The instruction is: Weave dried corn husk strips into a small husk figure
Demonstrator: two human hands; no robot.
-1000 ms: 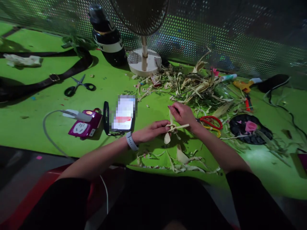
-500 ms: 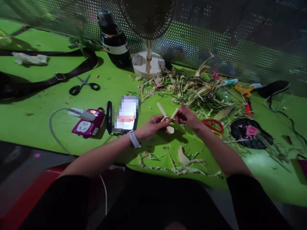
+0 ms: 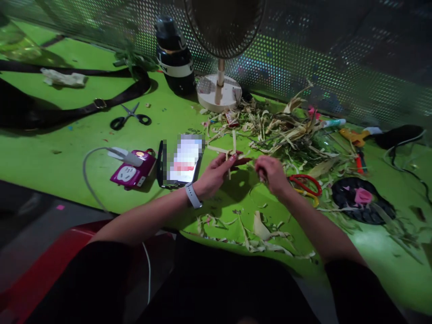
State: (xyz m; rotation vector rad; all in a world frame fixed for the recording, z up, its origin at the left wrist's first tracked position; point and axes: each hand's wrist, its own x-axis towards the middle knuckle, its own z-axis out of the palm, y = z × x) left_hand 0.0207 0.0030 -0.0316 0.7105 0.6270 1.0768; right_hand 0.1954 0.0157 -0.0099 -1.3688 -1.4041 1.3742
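Observation:
My left hand pinches a cross-shaped piece of pale dried-leaf strips, which look like corn husk. Strip ends stick out upward, to the left and below the fingers. To the right and apart from it, my right hand is closed, thumb against fingers. A thin strand seems to hang by it, but I cannot make out what the fingers hold. Just left of my left hand lies a phone with a lit, blurred screen. Red-handled scissors or pliers rest partly behind my right wrist.
A heap of dried husks spreads behind my hands; scraps lie along the near edge. Around stand a fan, a dark bottle, black scissors, a purple power adapter, a black tray and a glue gun.
My right hand has come away from the strips and moved right. The left hand has turned the piece, so its strips now point other ways. The whole view has shifted slightly.

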